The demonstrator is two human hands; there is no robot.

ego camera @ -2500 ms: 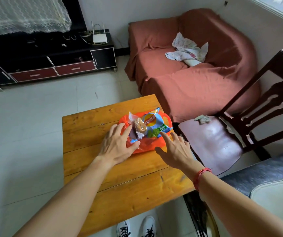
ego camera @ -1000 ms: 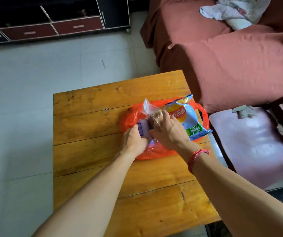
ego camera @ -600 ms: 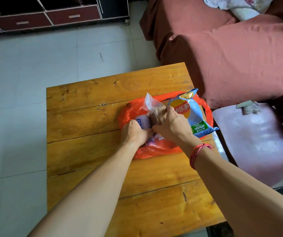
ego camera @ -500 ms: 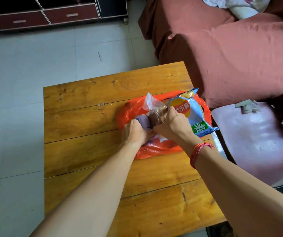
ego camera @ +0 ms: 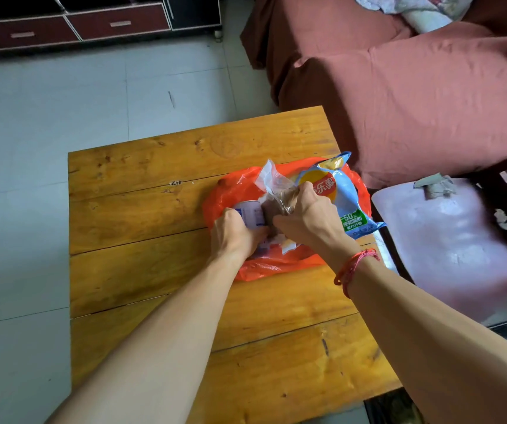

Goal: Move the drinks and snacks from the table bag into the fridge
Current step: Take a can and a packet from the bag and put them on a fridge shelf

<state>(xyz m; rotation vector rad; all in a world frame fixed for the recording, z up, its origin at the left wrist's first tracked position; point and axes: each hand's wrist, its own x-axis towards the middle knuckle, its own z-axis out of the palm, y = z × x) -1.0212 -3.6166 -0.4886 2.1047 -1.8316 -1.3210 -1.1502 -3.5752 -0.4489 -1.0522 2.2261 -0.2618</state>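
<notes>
An orange plastic bag lies on the wooden table, towards its right edge. Inside it my left hand grips a white and blue drink can. My right hand grips a clear wrapped brown snack next to the can. A light blue chip bag lies in the orange bag to the right of my right hand. The lower parts of the can and the snack are hidden by my hands.
A sofa under a red-brown cover stands behind the table on the right. A chair seat is close to the table's right edge. A dark TV cabinet with red drawers is at the back left, across grey floor tiles.
Both hands reached into the orange bag; the left closed on the can, the right on the wrapped snack. In the last half second they barely moved. The view shifted closer and downward.
</notes>
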